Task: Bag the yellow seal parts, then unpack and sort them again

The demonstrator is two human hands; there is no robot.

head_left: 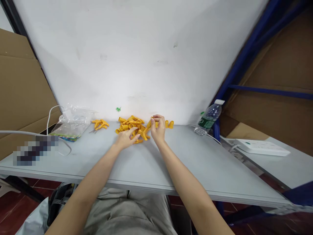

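Observation:
A pile of yellow plastic parts (124, 127), some cup-shaped and some branched, lies against the white wall. My left hand (125, 139) rests at the pile's near left side with thumb and fingers apart; whether it touches a part there is unclear. Between the fingertips of my right hand (158, 129) is a yellow plastic piece (148, 125), tilted, its lower end close to a branched yellow part (143, 135). Small yellow cups (171, 124) stand just right of my right hand. Further left sit several branched yellow pieces (100, 123) beside tiny metal bits (93, 131), probably screws.
Clear plastic bags (75, 120) and a white cable (22, 132) lie at the left of the grey table (195, 163). A water bottle (210, 115) leans by the blue frame at the right. Beyond it is a white power strip (262, 147). Cardboard (22, 81) stands at the left.

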